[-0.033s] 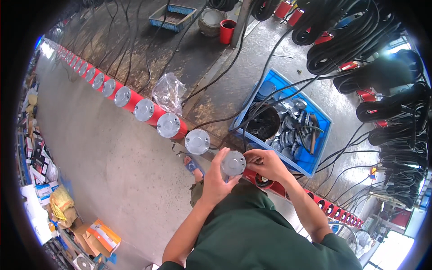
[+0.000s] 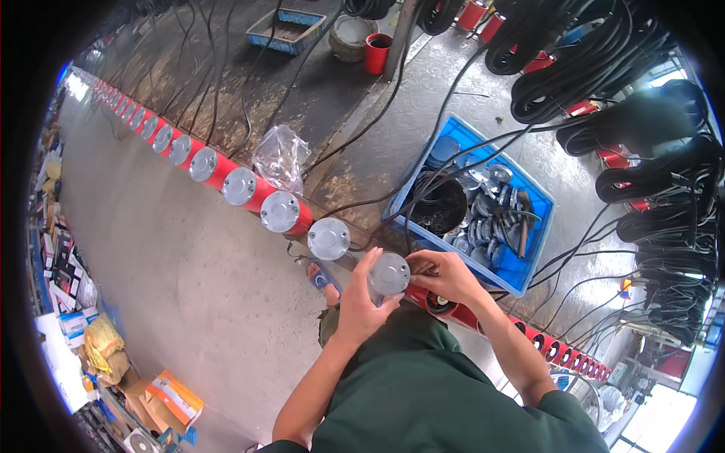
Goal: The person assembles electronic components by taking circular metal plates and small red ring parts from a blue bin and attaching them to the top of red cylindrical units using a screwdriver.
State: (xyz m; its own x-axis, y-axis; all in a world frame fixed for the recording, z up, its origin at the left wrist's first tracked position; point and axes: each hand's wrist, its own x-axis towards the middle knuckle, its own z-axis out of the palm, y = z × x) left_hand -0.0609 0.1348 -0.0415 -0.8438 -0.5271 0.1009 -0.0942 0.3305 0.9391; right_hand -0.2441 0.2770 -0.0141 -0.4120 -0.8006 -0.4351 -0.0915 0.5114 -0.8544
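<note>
My left hand is curled round the sides of a round silver metal cap, thumb on the near side and fingers on the far side. Two small dark holes or screws show near the cap's right edge. At that edge my right hand has its fingertips pinched together, and what is in them is hidden. A black cable runs down close to those fingers. To the left stands another silver-capped cylinder. Beside my right hand is an uncapped red cylinder, its inside showing.
Red cylinders with silver caps line the bench edge leftward; open ones continue rightward. A blue crate holds metal caps and a dark round container. Clear plastic bag, red cup and coiled black cables lie beyond.
</note>
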